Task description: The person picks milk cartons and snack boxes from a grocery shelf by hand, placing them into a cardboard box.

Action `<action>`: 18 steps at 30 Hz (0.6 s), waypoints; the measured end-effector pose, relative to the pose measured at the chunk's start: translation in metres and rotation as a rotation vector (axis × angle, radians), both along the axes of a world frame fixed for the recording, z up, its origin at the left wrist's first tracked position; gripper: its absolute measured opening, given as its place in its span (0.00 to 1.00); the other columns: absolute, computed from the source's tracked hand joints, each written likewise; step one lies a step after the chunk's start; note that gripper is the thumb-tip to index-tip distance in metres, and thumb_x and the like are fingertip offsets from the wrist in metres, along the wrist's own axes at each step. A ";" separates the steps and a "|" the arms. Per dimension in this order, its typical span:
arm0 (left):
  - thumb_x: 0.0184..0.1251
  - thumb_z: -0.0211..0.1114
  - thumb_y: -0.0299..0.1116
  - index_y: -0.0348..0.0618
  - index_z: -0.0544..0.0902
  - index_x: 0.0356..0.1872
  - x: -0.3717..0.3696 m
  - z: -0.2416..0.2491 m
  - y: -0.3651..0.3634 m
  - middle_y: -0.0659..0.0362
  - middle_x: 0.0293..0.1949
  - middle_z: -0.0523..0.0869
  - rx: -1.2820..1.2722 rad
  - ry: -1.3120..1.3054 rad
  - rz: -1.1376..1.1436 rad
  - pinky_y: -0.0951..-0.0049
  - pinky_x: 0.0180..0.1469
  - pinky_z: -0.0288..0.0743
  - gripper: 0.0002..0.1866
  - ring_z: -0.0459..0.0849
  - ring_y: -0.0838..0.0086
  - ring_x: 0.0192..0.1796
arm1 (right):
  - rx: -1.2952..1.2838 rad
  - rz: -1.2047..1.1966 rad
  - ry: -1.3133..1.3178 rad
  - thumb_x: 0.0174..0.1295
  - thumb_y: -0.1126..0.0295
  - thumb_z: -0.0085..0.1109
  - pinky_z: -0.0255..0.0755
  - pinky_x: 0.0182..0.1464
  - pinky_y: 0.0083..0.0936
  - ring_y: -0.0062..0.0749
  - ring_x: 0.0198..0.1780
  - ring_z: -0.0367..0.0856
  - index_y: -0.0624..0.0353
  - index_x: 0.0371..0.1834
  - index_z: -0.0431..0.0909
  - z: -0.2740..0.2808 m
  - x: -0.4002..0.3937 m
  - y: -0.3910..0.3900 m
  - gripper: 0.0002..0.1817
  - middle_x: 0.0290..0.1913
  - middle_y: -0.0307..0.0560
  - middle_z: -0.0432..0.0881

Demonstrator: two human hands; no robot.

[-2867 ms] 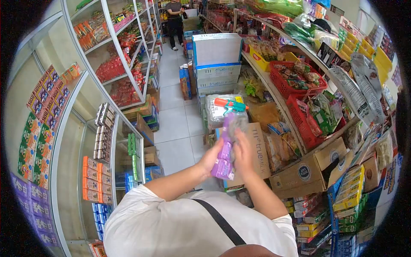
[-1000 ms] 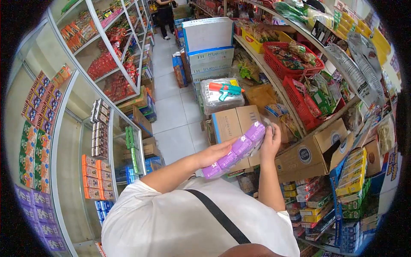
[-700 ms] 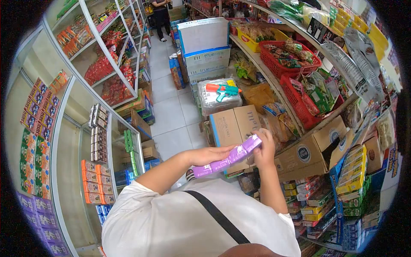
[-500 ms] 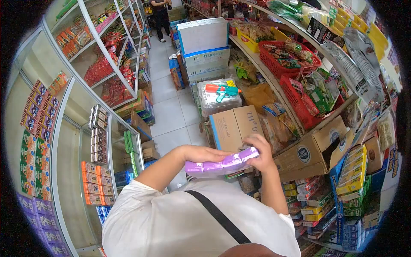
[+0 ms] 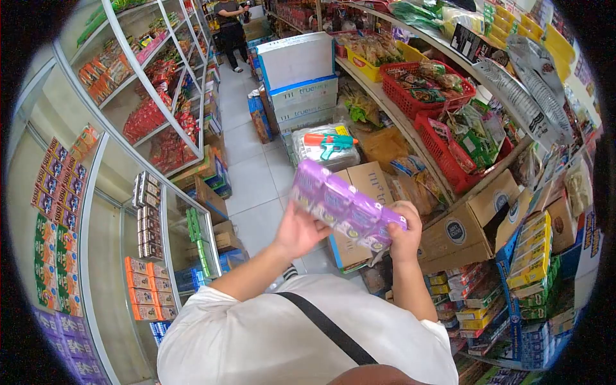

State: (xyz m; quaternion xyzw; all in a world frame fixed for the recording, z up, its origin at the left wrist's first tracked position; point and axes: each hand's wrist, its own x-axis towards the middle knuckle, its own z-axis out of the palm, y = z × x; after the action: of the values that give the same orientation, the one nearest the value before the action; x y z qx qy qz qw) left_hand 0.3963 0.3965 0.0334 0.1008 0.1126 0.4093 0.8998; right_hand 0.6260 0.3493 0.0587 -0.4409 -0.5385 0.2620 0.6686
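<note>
A purple shrink-wrapped multipack of small cartons [image 5: 346, 202] is held up in front of my chest, its printed face tilted toward me. My right hand [image 5: 404, 232] grips its right end, thumb over the near side. At the lower left edge, my left hand [image 5: 300, 230] supports the pack, some of its fingers hidden behind it. Below and beyond the pack stands a brown cardboard box [image 5: 366, 179]. An orange and teal toy water gun [image 5: 328, 145] lies farther off on a clear plastic-wrapped bundle [image 5: 308, 153].
Glass-fronted shelves [image 5: 115, 147] line the left, with purple cartons [image 5: 67, 343] at lower left. Stacked milk boxes [image 5: 301, 96] stand beside the tiled aisle [image 5: 247, 173]. Red baskets [image 5: 443, 160] and an open cardboard box [image 5: 459, 231] are on the right. Another person [image 5: 231, 29] stands far down the aisle.
The multipack has turned from edge-on to showing its broad printed face, and its left end has risen. My left hand has moved from its top to its lower left edge.
</note>
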 end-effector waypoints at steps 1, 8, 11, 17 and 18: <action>0.60 0.37 0.70 0.51 0.56 0.67 0.011 -0.001 -0.015 0.49 0.62 0.66 0.017 0.095 0.113 0.42 0.62 0.57 0.41 0.64 0.54 0.65 | 0.019 -0.103 -0.155 0.36 0.61 0.72 0.68 0.45 0.30 0.37 0.41 0.74 0.64 0.29 0.77 0.002 -0.004 0.001 0.21 0.35 0.49 0.75; 0.62 0.38 0.67 0.46 0.68 0.55 0.028 0.006 -0.017 0.52 0.47 0.77 -0.044 0.304 0.232 0.57 0.54 0.71 0.36 0.77 0.62 0.50 | 0.075 0.173 -0.554 0.40 0.56 0.70 0.66 0.52 0.39 0.48 0.49 0.71 0.57 0.39 0.79 -0.001 -0.057 -0.016 0.24 0.45 0.52 0.74; 0.63 0.41 0.64 0.45 0.71 0.52 0.018 -0.003 -0.006 0.53 0.41 0.80 0.025 0.219 0.103 0.63 0.45 0.78 0.33 0.82 0.64 0.41 | 0.155 0.389 -0.487 0.54 0.61 0.58 0.61 0.56 0.42 0.51 0.53 0.67 0.57 0.42 0.78 -0.006 -0.062 -0.014 0.15 0.48 0.52 0.72; 0.62 0.37 0.68 0.43 0.72 0.52 0.035 -0.006 -0.024 0.51 0.38 0.81 0.075 0.466 -0.314 0.62 0.38 0.80 0.37 0.83 0.63 0.38 | 0.216 -0.211 -0.541 0.52 0.69 0.55 0.63 0.52 0.39 0.48 0.48 0.70 0.61 0.39 0.76 -0.013 -0.046 0.020 0.12 0.46 0.56 0.71; 0.62 0.37 0.68 0.43 0.72 0.53 0.035 -0.008 -0.025 0.51 0.37 0.81 0.120 0.398 -0.393 0.62 0.37 0.80 0.38 0.83 0.63 0.37 | 0.223 -0.330 -0.596 0.52 0.70 0.55 0.64 0.52 0.39 0.48 0.47 0.70 0.61 0.38 0.76 -0.007 -0.041 0.027 0.11 0.46 0.56 0.71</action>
State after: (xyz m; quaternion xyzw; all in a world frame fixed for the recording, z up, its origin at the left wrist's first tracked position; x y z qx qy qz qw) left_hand 0.4312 0.3716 0.0255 0.2522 0.2411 0.2051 0.9144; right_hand 0.5846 0.3762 0.0518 -0.5033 -0.6565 -0.0499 0.5596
